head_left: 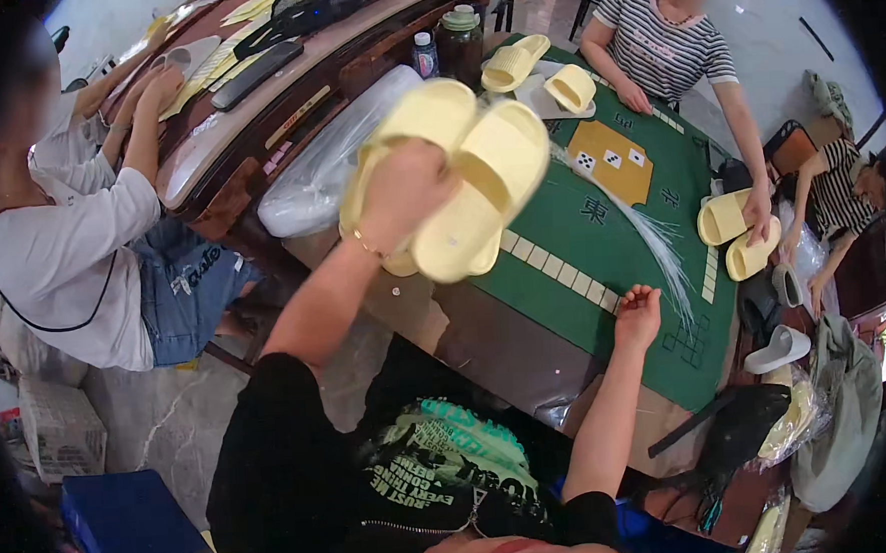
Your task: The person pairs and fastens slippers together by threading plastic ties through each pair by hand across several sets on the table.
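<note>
My left hand [408,190] is closed round a pair of pale yellow slippers [512,153], lifted above the left edge of the green table mat [550,216]. More yellow shows behind and under this pair; I cannot tell whether it is held too. My right hand [638,316] is over the mat's near side with its fingers curled; whatever they may hold is too small to make out. Just beyond it, a bundle of thin clear plastic strands [646,231] lies across the mat.
Yellow slippers [515,64] lie at the mat's far end. Across the table a person in stripes [663,40] touches another pair [725,218]. A person in white [71,256] works at a wooden table [225,138] on the left. A blue box [131,528] stands lower left.
</note>
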### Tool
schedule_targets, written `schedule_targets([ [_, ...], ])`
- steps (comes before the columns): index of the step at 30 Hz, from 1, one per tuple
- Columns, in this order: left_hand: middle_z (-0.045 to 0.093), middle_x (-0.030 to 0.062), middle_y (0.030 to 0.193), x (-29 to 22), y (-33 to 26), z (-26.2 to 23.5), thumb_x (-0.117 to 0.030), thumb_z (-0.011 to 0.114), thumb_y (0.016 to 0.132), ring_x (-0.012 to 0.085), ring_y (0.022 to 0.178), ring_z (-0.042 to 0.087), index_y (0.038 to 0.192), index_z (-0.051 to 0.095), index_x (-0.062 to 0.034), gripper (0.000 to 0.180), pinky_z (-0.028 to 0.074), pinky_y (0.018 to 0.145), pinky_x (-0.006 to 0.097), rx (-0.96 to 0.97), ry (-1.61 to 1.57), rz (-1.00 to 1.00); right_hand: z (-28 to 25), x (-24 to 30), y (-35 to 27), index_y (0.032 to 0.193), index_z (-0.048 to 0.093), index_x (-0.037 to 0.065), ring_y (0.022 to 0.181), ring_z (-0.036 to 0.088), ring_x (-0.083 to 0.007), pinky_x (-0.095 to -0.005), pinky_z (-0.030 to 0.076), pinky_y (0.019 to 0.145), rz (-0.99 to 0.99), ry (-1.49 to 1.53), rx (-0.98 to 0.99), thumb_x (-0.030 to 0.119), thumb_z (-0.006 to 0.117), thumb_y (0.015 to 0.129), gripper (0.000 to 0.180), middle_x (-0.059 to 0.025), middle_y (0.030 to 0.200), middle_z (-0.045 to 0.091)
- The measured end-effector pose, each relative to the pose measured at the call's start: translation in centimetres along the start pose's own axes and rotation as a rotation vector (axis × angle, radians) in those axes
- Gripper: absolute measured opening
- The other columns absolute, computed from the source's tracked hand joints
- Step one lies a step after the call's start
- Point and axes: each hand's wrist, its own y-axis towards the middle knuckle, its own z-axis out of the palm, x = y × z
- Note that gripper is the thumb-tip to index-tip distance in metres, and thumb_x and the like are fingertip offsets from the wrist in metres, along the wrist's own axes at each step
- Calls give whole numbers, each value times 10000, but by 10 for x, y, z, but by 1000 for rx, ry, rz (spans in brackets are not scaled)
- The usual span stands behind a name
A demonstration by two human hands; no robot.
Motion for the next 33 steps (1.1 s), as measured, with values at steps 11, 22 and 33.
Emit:
schedule_targets([
  [11,474,218,1225,93,-1,26,-257,659,772,382,1105,446,1262,427,22,610,356,931,464,-213,144,-303,7,-3,-3,843,553,53,702,517,-156,-280,428,652,-24,-102,-7,281,500,937,252,-67,818,578],
  [22,505,161,1191,-41,-43,44,-50,618,760,342,1100,461,1117,559,-19,363,367,936,426,-187,-115,247,26,-12,3,778,570,41,613,538,-146,-267,448,578,-86,-198,15,206,514,904,215,-70,724,595],
  [33,581,98,903,-126,-92,155,-33,611,771,206,660,571,1071,557,-45,305,478,616,321,444,-692,240,20,19,0,811,576,72,580,548,-109,-240,435,528,-95,-136,-102,271,472,945,261,-39,738,614],
])
